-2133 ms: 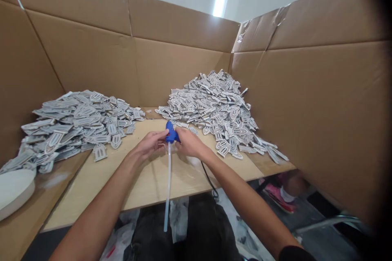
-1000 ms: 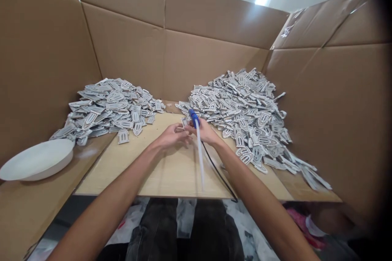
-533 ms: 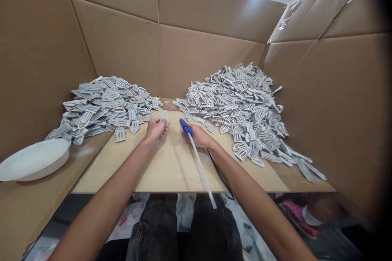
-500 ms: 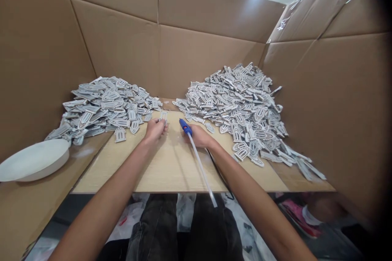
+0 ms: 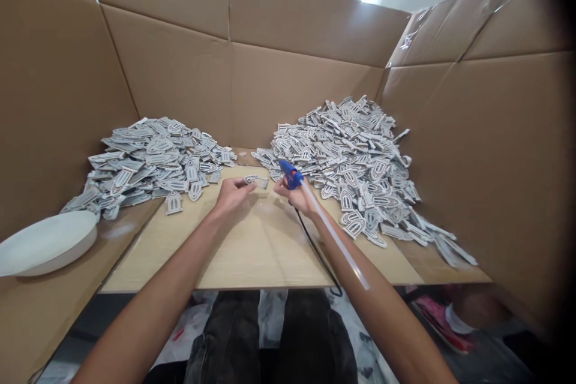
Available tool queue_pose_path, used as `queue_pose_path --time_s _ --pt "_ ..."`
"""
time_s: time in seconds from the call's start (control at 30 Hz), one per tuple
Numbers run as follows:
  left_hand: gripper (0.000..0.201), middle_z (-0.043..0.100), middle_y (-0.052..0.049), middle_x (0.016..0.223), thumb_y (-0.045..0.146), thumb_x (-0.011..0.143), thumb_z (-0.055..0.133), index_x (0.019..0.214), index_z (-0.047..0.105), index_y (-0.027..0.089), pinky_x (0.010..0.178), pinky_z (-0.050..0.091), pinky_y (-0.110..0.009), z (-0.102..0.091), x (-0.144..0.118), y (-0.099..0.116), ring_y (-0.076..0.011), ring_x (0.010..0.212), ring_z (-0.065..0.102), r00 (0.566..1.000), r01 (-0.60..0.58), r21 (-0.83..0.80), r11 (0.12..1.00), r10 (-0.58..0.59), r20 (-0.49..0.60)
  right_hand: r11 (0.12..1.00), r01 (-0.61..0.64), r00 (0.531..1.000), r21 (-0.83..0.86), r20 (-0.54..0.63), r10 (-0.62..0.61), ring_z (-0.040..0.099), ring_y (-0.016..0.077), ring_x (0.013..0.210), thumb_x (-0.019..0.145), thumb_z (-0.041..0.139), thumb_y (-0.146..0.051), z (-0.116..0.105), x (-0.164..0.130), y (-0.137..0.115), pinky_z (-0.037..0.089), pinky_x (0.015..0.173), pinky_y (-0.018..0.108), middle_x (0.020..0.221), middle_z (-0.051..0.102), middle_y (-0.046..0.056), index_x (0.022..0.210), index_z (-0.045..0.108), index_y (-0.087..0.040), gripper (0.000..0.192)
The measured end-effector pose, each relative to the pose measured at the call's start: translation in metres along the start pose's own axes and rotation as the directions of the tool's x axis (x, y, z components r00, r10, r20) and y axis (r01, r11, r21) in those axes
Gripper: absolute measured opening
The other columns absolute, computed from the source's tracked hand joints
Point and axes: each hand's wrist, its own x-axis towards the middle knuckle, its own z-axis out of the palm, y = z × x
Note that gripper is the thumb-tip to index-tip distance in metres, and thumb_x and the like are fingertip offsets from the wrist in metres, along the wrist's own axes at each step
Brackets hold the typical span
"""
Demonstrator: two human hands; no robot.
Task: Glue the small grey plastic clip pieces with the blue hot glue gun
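My right hand (image 5: 300,198) grips a blue glue gun (image 5: 291,173); a long clear glue stick (image 5: 335,234) juts back from it over my forearm, and its black cord (image 5: 315,251) trails off the board's near edge. My left hand (image 5: 231,193) pinches a small grey arch-shaped cut-out (image 5: 256,180) just left of the gun's nozzle. Both hands hover over a light wooden board (image 5: 252,252). A heap of the same grey cut-outs (image 5: 351,162) lies to the right, and another heap (image 5: 150,162) lies to the left.
Tall cardboard walls (image 5: 189,72) enclose the work surface on three sides. A white round dish (image 5: 45,243) sits at the left edge. Below the board's front edge are my dark trousers (image 5: 270,342), and a person's pink shoe (image 5: 438,312) shows at the lower right.
My left hand went out toward the left heap, then came back with a cut-out pinched in it. My right hand lifted the glue gun and swung the stick rightward over my forearm.
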Motion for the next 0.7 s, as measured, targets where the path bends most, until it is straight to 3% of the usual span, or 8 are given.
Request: queue_pose_path --time_s 0.2,0.37,0.57,0.7 --pt "0.024 0.067 -0.004 0.067 0.037 0.076 0.082 0.07 0.073 0.016 0.051 0.043 -0.024 0.005 0.003 0.002 -0.0118 0.053 0.055 0.993 -0.01 -0.048 0.999 0.015 0.115 0.991 0.016 1.0 0.132 -0.024 -0.013 0.053 0.0155 0.073 0.074 0.075 -0.047 0.008 0.0 -0.002 0.048 0.073 0.031 0.08 0.062 0.0 0.075 0.047 -0.024 0.036" --pt "0.024 0.07 -0.006 0.068 0.034 0.068 0.088 0.068 0.072 0.015 0.054 0.046 -0.025 0.009 0.001 0.003 -0.0125 0.055 0.057 0.981 0.011 -0.088 0.996 0.007 0.195 0.984 0.11 0.992 0.141 -0.073 -0.101 0.06 0.017 0.071 0.08 0.074 -0.046 0.014 -0.003 -0.009 0.051 0.076 0.034 0.081 0.063 0.001 0.077 0.046 -0.025 0.035" --pt "0.021 0.068 -0.006 0.068 0.032 0.071 0.083 0.068 0.073 0.013 0.048 0.043 -0.024 0.011 -0.002 0.002 -0.0109 0.053 0.055 0.983 0.098 -0.122 0.988 -0.077 0.167 0.95 0.262 0.96 -0.168 -0.053 -0.274 0.057 0.0194 0.077 0.089 0.064 -0.036 0.017 -0.014 -0.016 0.047 0.078 0.033 0.087 0.065 0.003 0.089 0.056 -0.023 0.015" --pt "0.018 0.065 -0.006 0.066 0.028 0.072 0.079 0.064 0.072 0.013 0.049 0.047 -0.025 0.011 -0.004 0.001 -0.0116 0.054 0.056 0.982 0.102 -0.139 0.985 -0.077 0.174 0.869 0.357 0.928 -0.343 0.023 -0.373 0.053 0.0208 0.079 0.085 0.059 -0.031 0.017 -0.017 -0.016 0.044 0.077 0.032 0.086 0.061 0.003 0.087 0.049 -0.025 0.011"
